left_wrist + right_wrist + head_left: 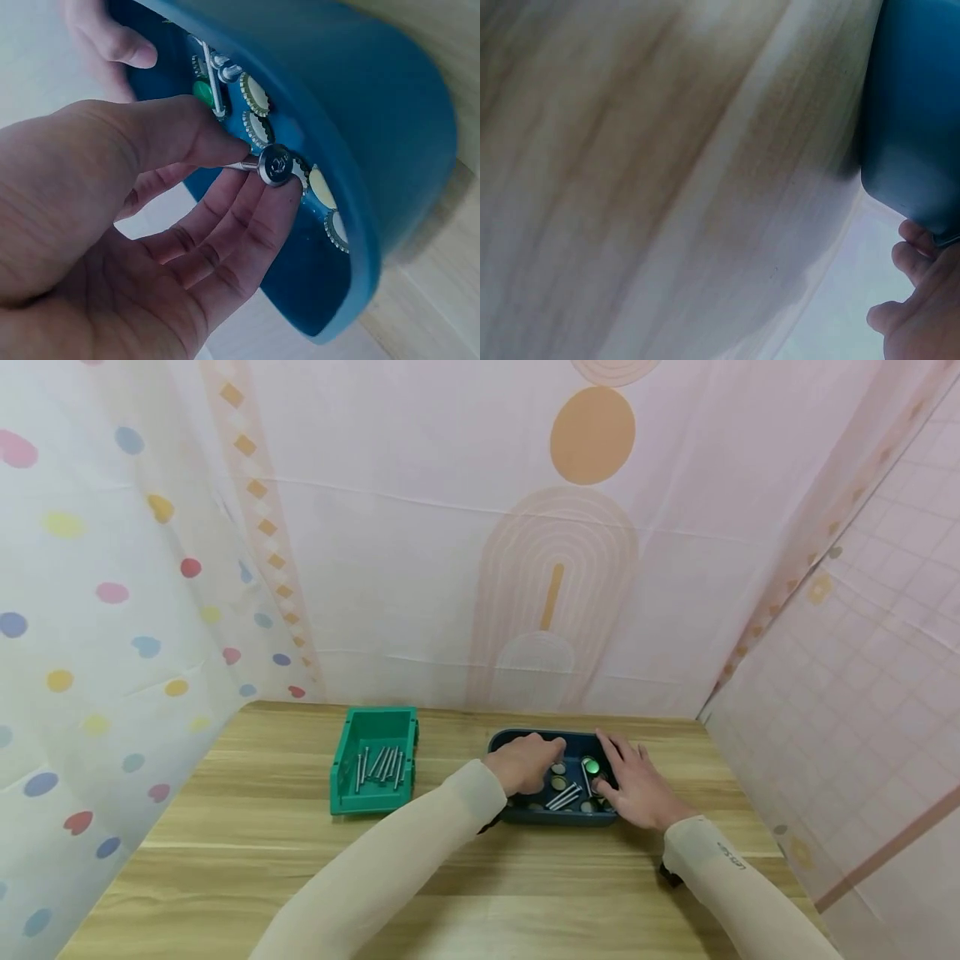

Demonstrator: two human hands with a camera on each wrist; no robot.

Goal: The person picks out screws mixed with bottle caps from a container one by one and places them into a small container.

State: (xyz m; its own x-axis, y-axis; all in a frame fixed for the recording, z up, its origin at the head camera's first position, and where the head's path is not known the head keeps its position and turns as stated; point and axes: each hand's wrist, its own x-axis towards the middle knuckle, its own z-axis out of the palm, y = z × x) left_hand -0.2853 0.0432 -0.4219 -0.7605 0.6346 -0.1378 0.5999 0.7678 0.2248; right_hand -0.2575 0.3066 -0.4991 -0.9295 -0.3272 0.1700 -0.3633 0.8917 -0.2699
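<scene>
Pinched a silver screw (275, 165) between the thumb and fingers of the left hand (522, 762), with its round socketed head facing the left wrist camera, over the left part of a blue tray (558, 818). Laid the right hand (645, 787) on the tray's right end with a relaxed grip, with fingers extended and thumb inside the rim. Saw loose screws (564, 797) lying inside the tray, among bottle caps (558, 783) and near a green cap (592, 767). Found a green bin (381, 724) well to the left, with several steel screws (360, 770) on its floor. Had both containers on a wooden table (247, 802), before a patterned cloth (412, 568).
</scene>
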